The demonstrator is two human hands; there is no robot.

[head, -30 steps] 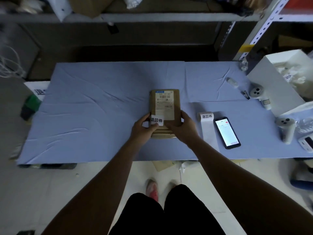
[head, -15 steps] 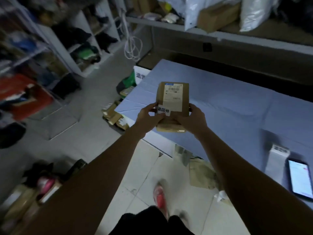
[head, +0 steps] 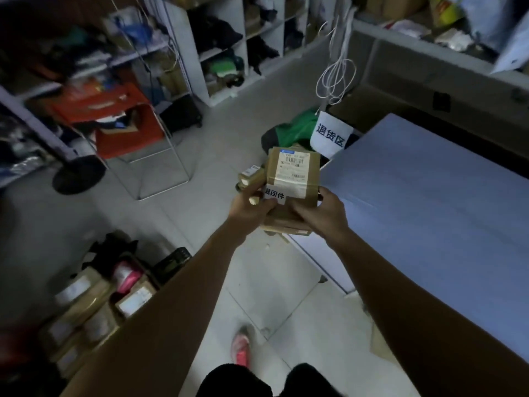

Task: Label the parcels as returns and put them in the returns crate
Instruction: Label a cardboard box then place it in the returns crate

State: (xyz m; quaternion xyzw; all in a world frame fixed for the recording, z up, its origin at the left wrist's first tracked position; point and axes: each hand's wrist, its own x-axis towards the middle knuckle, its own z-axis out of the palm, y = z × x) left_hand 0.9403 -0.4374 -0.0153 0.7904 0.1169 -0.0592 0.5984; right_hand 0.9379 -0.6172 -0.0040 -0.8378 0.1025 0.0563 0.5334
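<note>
Brown cardboard parcel with white barcode label [head: 292, 179] was on blue-clothed desk [head: 429, 213] a second ago. Now lifted, held in air at frame centre, past desk's left edge. White return sticker with black characters [head: 275, 194] is on: labelling looks done. Left hand [head: 252, 209], right hand [head: 317, 216]: each grip clamped on parcel's near end. White sign with blue characters [head: 329, 136] just beyond; crate beneath mostly hidden. Drop-in remains.

One brown parcel [head: 307, 164] sits in two hands, the left hand [head: 247, 209] and the right hand [head: 319, 216]. It carries two white labels: one shipping label [head: 292, 167] and one return sticker [head: 275, 194]. One white sign [head: 329, 136] stands beyond. The floor pile [head: 94, 308] holds at least four boxes, too blurred for an exact count.
</note>
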